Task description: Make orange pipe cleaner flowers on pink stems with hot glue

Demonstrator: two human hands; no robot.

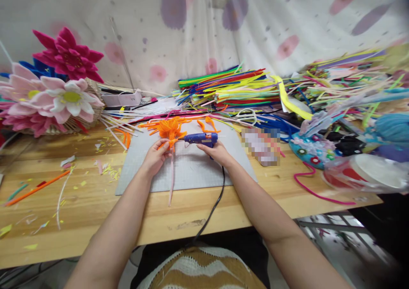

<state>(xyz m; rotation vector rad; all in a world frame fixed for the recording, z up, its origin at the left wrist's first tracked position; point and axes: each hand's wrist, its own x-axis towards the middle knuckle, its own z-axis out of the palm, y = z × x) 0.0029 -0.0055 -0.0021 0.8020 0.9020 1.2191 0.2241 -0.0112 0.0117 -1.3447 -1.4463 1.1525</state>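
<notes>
An orange fuzzy flower (170,128) is held over the grey mat (191,176) by my left hand (157,156), whose fingers are closed round its base. A pale pink stem (171,178) hangs down below the flower. My right hand (216,151) grips a blue glue gun (201,138), its nozzle pointing left at the flower's base. Whether the tip touches the flower is too small to tell. A black cord (218,200) runs from the gun down over the table's front edge.
Bundles of coloured pipe cleaners (236,89) lie along the back, with scissors (247,116) before them. Fuzzy flowers (68,59) stand at the left. A white-topped container (380,172) and blue pincushion (308,150) are at the right. Scraps (111,172) litter the left.
</notes>
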